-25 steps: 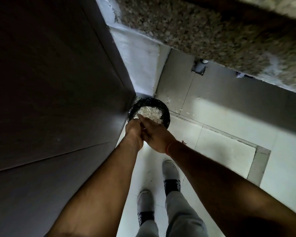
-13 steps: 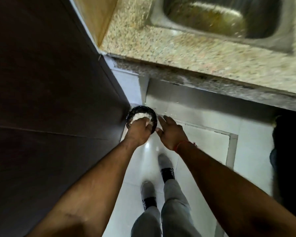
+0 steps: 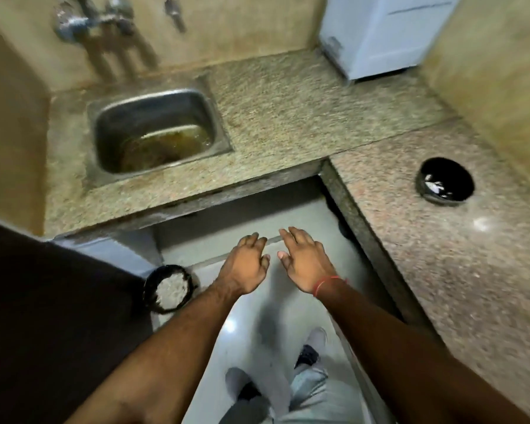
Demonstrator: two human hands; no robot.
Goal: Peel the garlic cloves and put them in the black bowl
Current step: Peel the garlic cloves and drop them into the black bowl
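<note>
Hands empty: my left hand and right hand hang with fingers spread over the floor, well apart from the round black bowl on the speckled granite counter; no unpeeled cloves visible, so I risk kicking the peel-filled black bin by my feet
</note>
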